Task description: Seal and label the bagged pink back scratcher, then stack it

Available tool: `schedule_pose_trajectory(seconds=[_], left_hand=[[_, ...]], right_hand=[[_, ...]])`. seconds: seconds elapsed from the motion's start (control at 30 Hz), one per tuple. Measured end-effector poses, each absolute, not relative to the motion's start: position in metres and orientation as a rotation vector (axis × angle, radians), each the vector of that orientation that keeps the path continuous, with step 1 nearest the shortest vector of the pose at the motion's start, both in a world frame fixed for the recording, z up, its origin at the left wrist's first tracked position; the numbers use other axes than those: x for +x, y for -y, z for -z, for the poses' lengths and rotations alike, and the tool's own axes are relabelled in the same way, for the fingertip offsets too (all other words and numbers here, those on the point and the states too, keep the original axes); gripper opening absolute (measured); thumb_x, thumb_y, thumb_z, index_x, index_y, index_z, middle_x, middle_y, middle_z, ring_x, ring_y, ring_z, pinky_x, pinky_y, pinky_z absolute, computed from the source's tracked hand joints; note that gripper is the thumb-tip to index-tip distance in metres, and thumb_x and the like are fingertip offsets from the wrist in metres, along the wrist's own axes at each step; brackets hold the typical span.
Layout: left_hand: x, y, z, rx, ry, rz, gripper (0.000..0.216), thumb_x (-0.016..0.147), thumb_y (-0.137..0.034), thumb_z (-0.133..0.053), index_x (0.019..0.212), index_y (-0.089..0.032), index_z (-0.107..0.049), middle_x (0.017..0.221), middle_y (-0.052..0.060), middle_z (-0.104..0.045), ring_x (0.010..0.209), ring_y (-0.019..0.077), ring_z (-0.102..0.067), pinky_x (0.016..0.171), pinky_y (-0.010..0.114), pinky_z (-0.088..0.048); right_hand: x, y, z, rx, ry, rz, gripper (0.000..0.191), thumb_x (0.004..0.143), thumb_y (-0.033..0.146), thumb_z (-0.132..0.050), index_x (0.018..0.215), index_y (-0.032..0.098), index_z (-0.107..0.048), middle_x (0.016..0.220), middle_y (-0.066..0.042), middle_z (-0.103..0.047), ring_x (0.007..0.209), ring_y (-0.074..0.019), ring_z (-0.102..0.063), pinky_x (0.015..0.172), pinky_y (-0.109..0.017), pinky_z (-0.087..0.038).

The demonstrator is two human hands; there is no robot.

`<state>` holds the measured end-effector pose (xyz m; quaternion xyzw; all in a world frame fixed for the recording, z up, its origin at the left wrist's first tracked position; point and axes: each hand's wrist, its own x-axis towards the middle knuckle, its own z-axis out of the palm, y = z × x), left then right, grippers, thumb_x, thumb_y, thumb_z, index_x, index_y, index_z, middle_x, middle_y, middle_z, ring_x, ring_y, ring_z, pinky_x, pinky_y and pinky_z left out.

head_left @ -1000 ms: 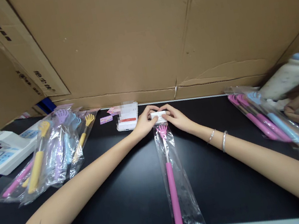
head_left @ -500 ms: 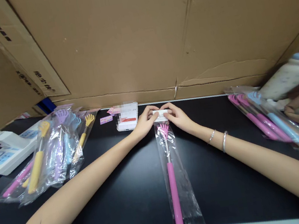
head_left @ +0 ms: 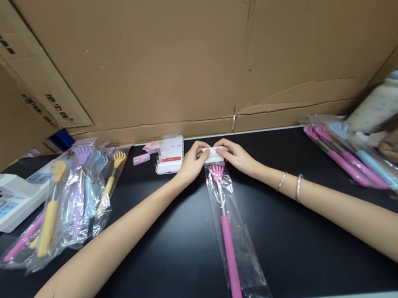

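A pink back scratcher (head_left: 231,260) in a clear plastic bag (head_left: 249,262) lies lengthwise in front of me, claw end away from me. At the bag's far end is a small white rectangular piece (head_left: 213,154); I cannot make out exactly what it is. My left hand (head_left: 196,161) pinches its left end, thumb on top. On its right end my right hand (head_left: 233,155) presses with the thumb in the same way. Both hands are closed, with the other fingers curled behind the piece and partly hidden.
Bagged back scratchers (head_left: 49,225) lie at left beside a white power strip (head_left: 6,209). A phone (head_left: 170,156) and a small purple card (head_left: 141,159) are near the back. More bagged scratchers (head_left: 353,159) and a bottle (head_left: 385,100) are at right. Cardboard (head_left: 167,47) walls the back.
The bagged pink back scratcher has shifted slightly away from me and a little to the left. Both hands keep their hold on the white piece, almost unmoved.
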<state>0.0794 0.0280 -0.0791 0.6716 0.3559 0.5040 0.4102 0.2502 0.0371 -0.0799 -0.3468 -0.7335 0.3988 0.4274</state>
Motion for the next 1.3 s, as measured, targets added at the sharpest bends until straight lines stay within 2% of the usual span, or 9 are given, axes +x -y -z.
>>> schedule_pose_trajectory(seconds=[0.23,0.4,0.57,0.67,0.8,1.0,1.1,1.3], left_hand=[[0.0789,-0.0273,0.0786,1.676,-0.882,-1.247,0.007,0.081,-0.021,-0.053,0.084,-0.016,-0.049,0.082,0.000,-0.055,0.080,0.0118,-0.054,0.076,0.024,-0.042],[0.0793,-0.0254,0.0775,1.675,-0.908,-1.243,0.011,0.084,-0.027,-0.051,0.082,-0.017,-0.049,0.076,-0.001,-0.053,0.073,0.0120,-0.053,0.065,0.022,-0.041],[0.0798,-0.0258,0.0774,1.687,-0.936,-1.264,0.007,0.083,-0.022,-0.051,0.080,-0.016,-0.049,0.078,0.000,-0.055,0.077,0.0117,-0.054,0.073,0.024,-0.043],[0.0796,-0.0265,0.0786,1.670,-0.936,-1.253,0.009,0.084,-0.023,-0.051,0.080,-0.016,-0.049,0.078,0.000,-0.055,0.075,0.0117,-0.054,0.068,0.023,-0.043],[0.0796,-0.0277,0.0815,1.641,-0.921,-1.251,0.011,0.084,-0.027,-0.053,0.081,-0.017,-0.048,0.074,-0.001,-0.053,0.071,0.0115,-0.053,0.060,0.021,-0.041],[0.0793,-0.0294,0.0836,1.631,-0.889,-1.236,0.014,0.083,-0.028,-0.055,0.082,-0.017,-0.047,0.070,-0.002,-0.052,0.066,0.0094,-0.052,0.057,0.019,-0.040],[0.0790,-0.0291,0.0826,1.644,-0.869,-1.239,0.013,0.084,-0.028,-0.054,0.084,-0.017,-0.048,0.076,-0.001,-0.054,0.070,0.0098,-0.054,0.061,0.020,-0.042],[0.0793,-0.0278,0.0810,1.667,-0.853,-1.203,0.017,0.080,-0.024,-0.060,0.089,-0.016,-0.048,0.091,0.003,-0.059,0.084,0.0132,-0.059,0.079,0.027,-0.046]], right_hand=[[0.2498,-0.0353,0.0781,-0.879,1.829,-0.979,0.024,0.082,0.041,-0.055,0.084,0.018,-0.053,0.064,0.003,-0.055,0.056,-0.0114,-0.052,0.056,-0.025,-0.042],[0.2496,-0.0347,0.0779,-0.868,1.819,-0.995,0.023,0.082,0.040,-0.056,0.084,0.018,-0.053,0.064,0.003,-0.055,0.057,-0.0114,-0.052,0.057,-0.025,-0.042],[0.2500,-0.0350,0.0777,-0.897,1.835,-0.951,0.023,0.082,0.040,-0.056,0.085,0.017,-0.054,0.068,0.002,-0.058,0.061,-0.0122,-0.054,0.060,-0.025,-0.043],[0.2505,-0.0355,0.0779,-0.907,1.824,-0.928,0.024,0.083,0.042,-0.055,0.086,0.018,-0.054,0.068,0.002,-0.059,0.062,-0.0123,-0.054,0.060,-0.025,-0.043],[0.2510,-0.0349,0.0769,-0.912,1.815,-0.921,0.025,0.084,0.044,-0.054,0.083,0.019,-0.053,0.062,0.003,-0.056,0.058,-0.0124,-0.053,0.057,-0.025,-0.042],[0.2518,-0.0344,0.0760,-0.915,1.831,-0.953,0.027,0.084,0.047,-0.054,0.080,0.020,-0.052,0.055,0.005,-0.054,0.045,-0.0107,-0.049,0.050,-0.025,-0.039],[0.2523,-0.0352,0.0768,-0.896,1.819,-0.955,0.025,0.085,0.044,-0.054,0.080,0.020,-0.052,0.056,0.005,-0.055,0.047,-0.0108,-0.051,0.051,-0.025,-0.039],[0.2524,-0.0358,0.0773,-0.876,1.811,-0.960,0.026,0.084,0.044,-0.056,0.080,0.018,-0.053,0.057,0.004,-0.055,0.047,-0.0094,-0.051,0.052,-0.023,-0.040]])
